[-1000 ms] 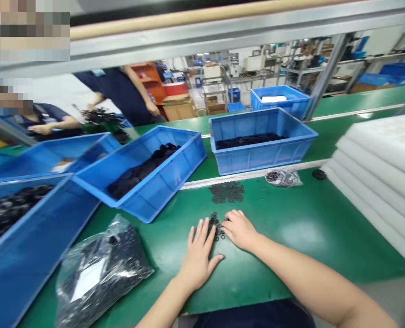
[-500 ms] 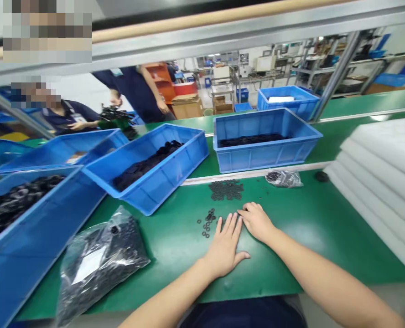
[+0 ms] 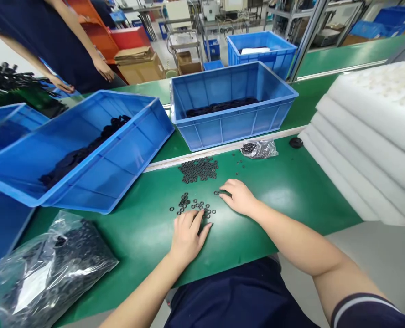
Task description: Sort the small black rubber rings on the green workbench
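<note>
Small black rubber rings (image 3: 184, 200) lie scattered on the green tabletop. My left hand (image 3: 188, 234) rests at the near side of these loose rings, fingers slightly bent and apart, fingertips among the closest ones. To the right, my right hand (image 3: 238, 197) is curved, thumb and forefinger a little apart. A single black ring (image 3: 216, 193) lies right at its fingertips; whether they touch it I cannot tell. Farther back, a flat patch of many similar rings (image 3: 198, 169) is spread close together.
Blue bins (image 3: 235, 120) with black parts stand behind and at left. A clear bag of black parts (image 3: 57, 269) lies at front left, a smaller bag (image 3: 259, 149) at the back. White foam sheets (image 3: 363, 150) are stacked at right. A co-worker's hand (image 3: 103, 69) shows beyond.
The camera view has tilted down and shifted. My left hand has drawn back from lying flat over the rings, uncovering several. My right hand has moved apart from the left.
</note>
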Motion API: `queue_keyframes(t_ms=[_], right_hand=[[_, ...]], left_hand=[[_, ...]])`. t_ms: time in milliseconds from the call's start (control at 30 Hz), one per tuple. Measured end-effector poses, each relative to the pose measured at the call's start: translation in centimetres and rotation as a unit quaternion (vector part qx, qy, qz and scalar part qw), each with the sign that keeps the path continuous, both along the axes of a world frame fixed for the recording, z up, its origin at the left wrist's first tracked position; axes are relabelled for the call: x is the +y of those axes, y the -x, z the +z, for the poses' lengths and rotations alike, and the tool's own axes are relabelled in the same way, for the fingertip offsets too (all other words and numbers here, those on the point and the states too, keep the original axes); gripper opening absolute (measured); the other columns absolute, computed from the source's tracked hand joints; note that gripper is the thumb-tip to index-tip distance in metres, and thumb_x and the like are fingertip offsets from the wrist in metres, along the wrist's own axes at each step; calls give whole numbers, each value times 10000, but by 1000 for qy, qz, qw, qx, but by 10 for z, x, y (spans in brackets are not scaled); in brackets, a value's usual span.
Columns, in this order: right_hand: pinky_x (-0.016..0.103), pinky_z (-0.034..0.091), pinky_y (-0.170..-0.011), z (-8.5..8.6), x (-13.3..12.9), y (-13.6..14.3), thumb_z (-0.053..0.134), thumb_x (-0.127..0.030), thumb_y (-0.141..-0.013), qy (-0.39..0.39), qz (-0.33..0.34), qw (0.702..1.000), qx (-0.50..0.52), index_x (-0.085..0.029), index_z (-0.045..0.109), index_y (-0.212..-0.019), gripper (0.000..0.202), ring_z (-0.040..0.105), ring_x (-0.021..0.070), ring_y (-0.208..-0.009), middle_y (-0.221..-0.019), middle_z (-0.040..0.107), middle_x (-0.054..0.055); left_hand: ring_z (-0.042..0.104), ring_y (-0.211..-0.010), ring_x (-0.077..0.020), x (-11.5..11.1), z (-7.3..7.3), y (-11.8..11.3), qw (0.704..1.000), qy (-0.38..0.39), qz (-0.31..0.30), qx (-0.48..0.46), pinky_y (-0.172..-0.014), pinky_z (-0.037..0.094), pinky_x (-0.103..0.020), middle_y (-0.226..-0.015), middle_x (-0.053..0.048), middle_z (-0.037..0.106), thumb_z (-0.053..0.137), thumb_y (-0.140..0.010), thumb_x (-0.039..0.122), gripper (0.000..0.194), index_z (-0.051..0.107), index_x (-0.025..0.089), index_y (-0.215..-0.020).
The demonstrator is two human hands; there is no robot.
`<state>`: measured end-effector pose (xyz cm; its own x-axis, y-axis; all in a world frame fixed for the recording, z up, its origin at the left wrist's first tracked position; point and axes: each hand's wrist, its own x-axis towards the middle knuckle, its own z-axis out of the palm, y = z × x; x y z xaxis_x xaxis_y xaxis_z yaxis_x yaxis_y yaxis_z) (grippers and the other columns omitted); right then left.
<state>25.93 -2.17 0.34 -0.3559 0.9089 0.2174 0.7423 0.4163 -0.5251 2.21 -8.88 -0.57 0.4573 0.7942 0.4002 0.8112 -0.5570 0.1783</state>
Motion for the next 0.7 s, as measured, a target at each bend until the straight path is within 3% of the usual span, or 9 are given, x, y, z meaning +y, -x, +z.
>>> queue_keyframes(t_ms=[67,233,333,500,600,700], right_hand=[[366,475,-895,3,-9,5,637,-280,-933,-11,29,999,-17,-171,721,-1053,182,588,228,-970,-994,661,93],[343,465,-782,5,-27,31,634,-301,-936,24,112,986,-121,-168,713,-998,166,579,226,-890,-943,622,91],[335,453,-777,8,-27,36,561,-218,-966,49,105,981,-158,-152,705,-973,158,586,222,-879,-955,626,100],[329,447,-782,16,-17,16,495,-200,-991,99,46,978,-177,-135,700,-1004,216,587,220,-863,-946,641,107],[344,440,-828,16,-14,7,497,-226,-994,72,13,985,-154,-137,697,-1037,223,564,230,-918,-987,632,116],[375,410,-879,15,-19,13,551,-272,-978,21,53,992,-115,-161,698,-1057,200,512,251,-1012,-1046,616,117]], left_hand=[[641,-934,-269,4,-1,-5,1000,6,6,-20,-791,477,-387,-999,-131,691,601,-923,387,306,644,172,-1136],[624,-905,-238,15,-6,-4,998,23,-25,-43,-780,465,-361,-942,-105,661,580,-942,333,182,654,175,-996],[614,-900,-225,15,-4,-3,997,40,-39,-45,-782,455,-351,-928,-90,653,557,-954,288,143,651,182,-972],[584,-838,-208,6,5,-14,995,47,-78,-37,-724,410,-347,-901,-76,658,538,-961,236,131,655,177,-948],[570,-829,-210,6,6,-21,993,59,-95,-38,-712,399,-355,-890,-76,658,539,-957,239,139,659,181,-918],[580,-875,-225,13,3,-18,994,66,-48,-68,-756,425,-376,-903,-86,660,544,-947,251,137,659,184,-910]])
